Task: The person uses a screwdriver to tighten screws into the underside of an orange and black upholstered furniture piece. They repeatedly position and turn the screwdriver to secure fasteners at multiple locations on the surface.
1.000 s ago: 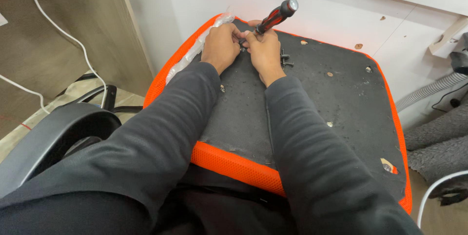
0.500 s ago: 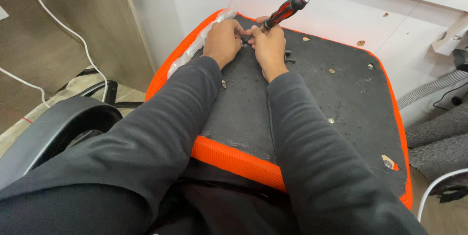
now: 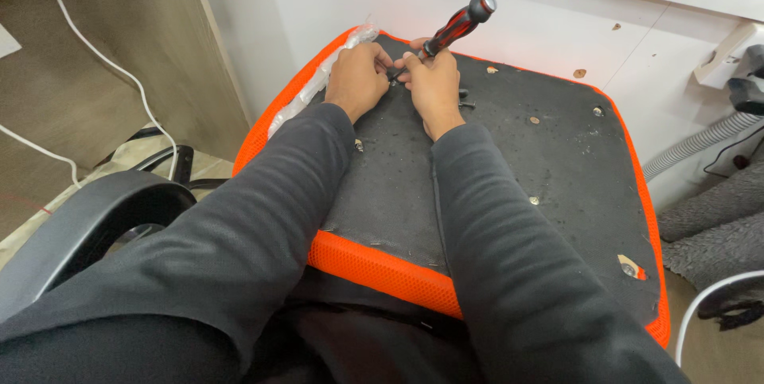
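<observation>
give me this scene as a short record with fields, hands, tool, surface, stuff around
left hand: left hand rests closed on the seat base beside the tool tip
right hand: right hand grips the screwdriver low on its shaft
tool: screwdriver, red and black handle, tilted up and away
surface: seat base, upturned, dark underside, orange mesh rim, small screws in it
around: plastic bag on the left rim; white cable; grey hose

Home or office room, furniture being assembled. Upturned orange chair seat (image 3: 382, 268), white cable (image 3: 103, 62) on wood floor (image 3: 48, 153), white wall (image 3: 557, 26).
</observation>
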